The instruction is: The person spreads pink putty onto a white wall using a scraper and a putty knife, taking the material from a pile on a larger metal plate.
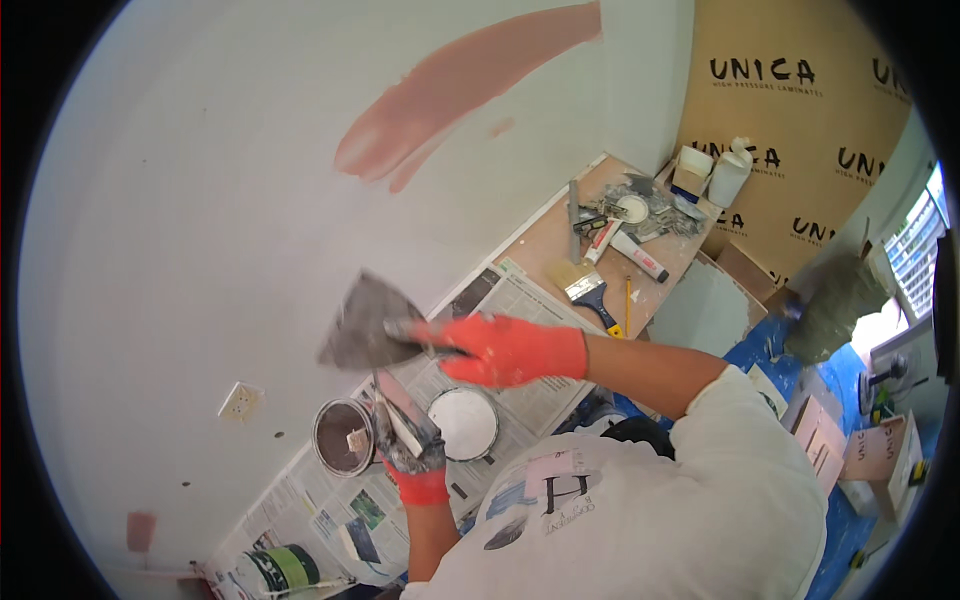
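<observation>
My right hand (515, 350), in a red glove, is closed around a putty knife (368, 322) whose wide grey blade points left toward the wall. The blade is slightly blurred. Below it, my left hand (415, 470), in a red glove with a dark, smeared palm, is closed on a second flat-bladed filling knife (408, 408) with pinkish filler on it. Fingers partly hide that tool's handle. Just left of the left hand stands an open round tin (343, 437) with brownish contents. A round white-topped tin (464, 424) sits to its right.
Newspaper (540, 340) covers the bench along the white wall, which bears a pink filler patch (450, 90) and a socket (241, 402). Farther along lie a paintbrush (590, 290), tubes (638, 256) and a pencil (628, 305). A green-banded can (285, 568) stands lower left.
</observation>
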The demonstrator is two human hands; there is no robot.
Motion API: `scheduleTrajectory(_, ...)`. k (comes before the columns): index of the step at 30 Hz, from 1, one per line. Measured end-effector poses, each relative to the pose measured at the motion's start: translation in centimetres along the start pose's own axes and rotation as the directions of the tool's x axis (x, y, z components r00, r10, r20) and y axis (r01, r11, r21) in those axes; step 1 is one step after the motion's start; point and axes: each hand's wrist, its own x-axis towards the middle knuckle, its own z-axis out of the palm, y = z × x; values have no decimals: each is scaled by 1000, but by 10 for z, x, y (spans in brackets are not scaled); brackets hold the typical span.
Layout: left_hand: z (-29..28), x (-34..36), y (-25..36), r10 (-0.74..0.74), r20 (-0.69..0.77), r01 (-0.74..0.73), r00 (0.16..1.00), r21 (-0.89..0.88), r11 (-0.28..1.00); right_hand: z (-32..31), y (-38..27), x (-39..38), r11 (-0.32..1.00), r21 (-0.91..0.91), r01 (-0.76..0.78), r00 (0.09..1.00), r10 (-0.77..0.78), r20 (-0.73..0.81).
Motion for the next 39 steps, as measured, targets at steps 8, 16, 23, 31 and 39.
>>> scheduleTrajectory(8,95,23,44,2,-404,-44,915,-95,995,-18,59,-67,948,-24,-317,926,315,207)
scheduleTrajectory(16,116,40,46,74,-545,-118,835,-47,992,-92,192,14,946,290,-143,516,322,-794)
scheduleTrajectory(23,122,29,49,41,-485,-66,874,-34,997,-188,236,60,529,784,324,363,696,-619)
scheduleTrajectory(31,70,14,51,-124,-459,87,879,-102,991,-210,234,65,709,668,227,386,564,-730)
scheduleTrajectory(39,41,24,46,-188,-355,155,916,-121,981,-121,188,97,800,599,33,478,514,-712)
